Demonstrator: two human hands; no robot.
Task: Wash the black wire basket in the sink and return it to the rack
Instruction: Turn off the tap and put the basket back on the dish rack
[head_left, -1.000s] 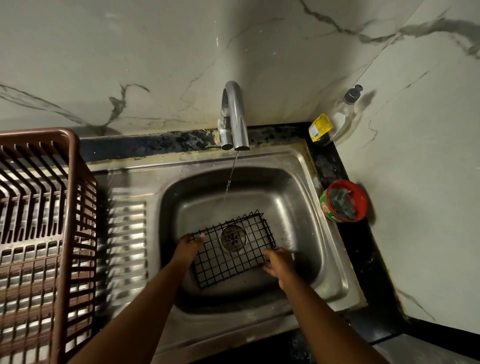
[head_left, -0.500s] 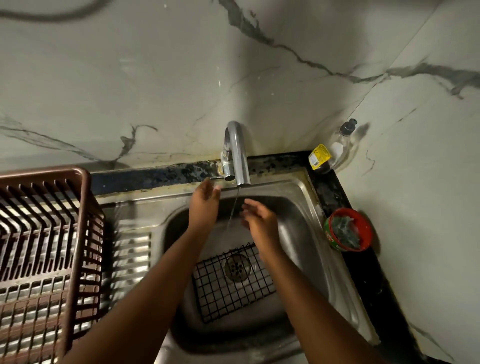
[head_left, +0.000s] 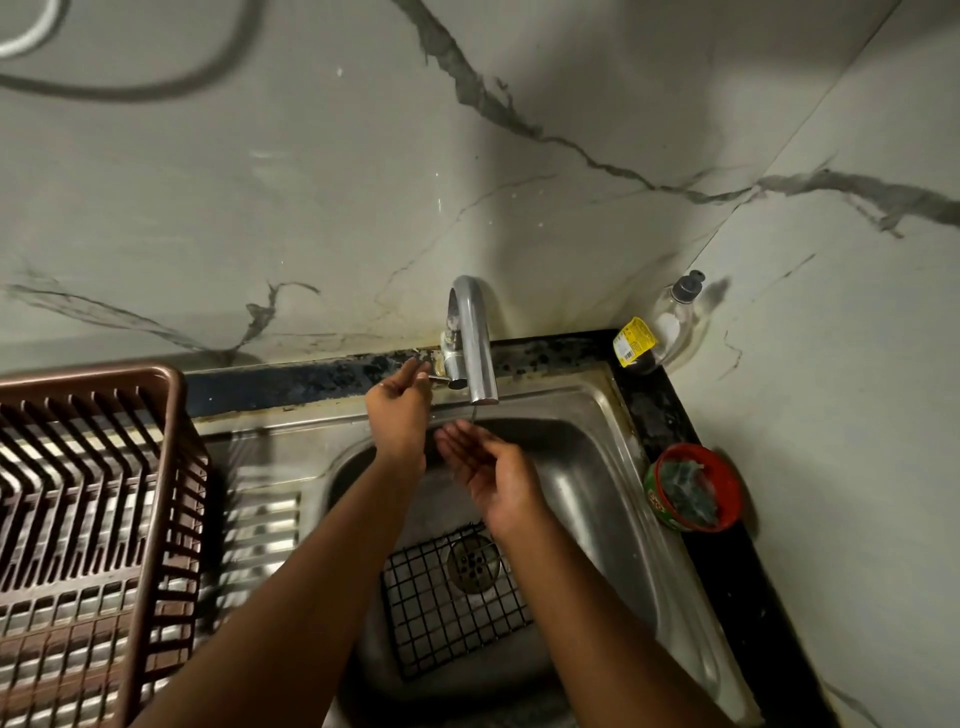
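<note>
The black wire basket (head_left: 441, 603) lies flat on the bottom of the steel sink (head_left: 613, 499), over the drain, with no hand on it. My left hand (head_left: 397, 415) is raised to the chrome tap (head_left: 472, 338), its fingertips on the small lever at the tap's left side. My right hand (head_left: 488, 473) is held palm up under the spout, fingers relaxed, holding nothing. A thin trickle of water falls from the spout onto it.
A brown plastic dish rack (head_left: 88, 519) stands on the ribbed drainboard at the left. On the black counter to the right sit a red tub with a green scrubber (head_left: 691, 488) and a clear soap bottle (head_left: 670, 322) in the corner. Marble walls enclose the back and right.
Both hands let go of the basket and rose to the tap. The left hand reached the lever, the right hand turned palm up under the spout. The water stream thinned.
</note>
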